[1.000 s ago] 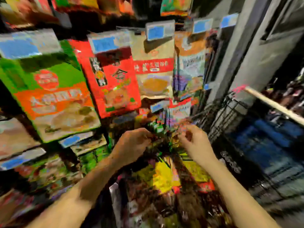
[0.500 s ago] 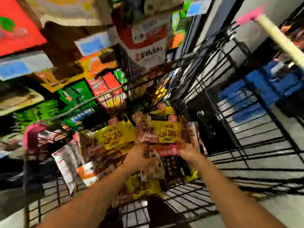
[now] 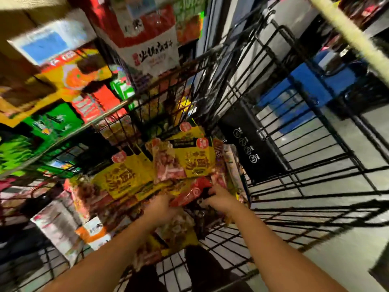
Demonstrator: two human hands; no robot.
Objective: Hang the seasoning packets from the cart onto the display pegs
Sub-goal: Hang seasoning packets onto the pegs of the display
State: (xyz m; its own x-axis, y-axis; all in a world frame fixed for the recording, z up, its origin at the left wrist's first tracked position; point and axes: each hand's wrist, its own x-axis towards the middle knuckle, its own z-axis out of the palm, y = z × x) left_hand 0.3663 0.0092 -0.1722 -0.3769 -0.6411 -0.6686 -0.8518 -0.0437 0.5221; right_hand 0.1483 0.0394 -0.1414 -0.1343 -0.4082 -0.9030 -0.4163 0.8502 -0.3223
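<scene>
lowered into the cart, left hand and right hand grasp a red packet.

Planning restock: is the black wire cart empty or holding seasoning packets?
Holding many: yellow and pink seasoning packets lie piled in the black wire cart; left hand and right hand grip a red packet.

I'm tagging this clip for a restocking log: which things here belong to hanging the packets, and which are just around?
Job: left hand and right hand, gripping the red packet; yellow packets; wire cart; hung packets on the display.
Around: blue crates; grey floor.
</scene>
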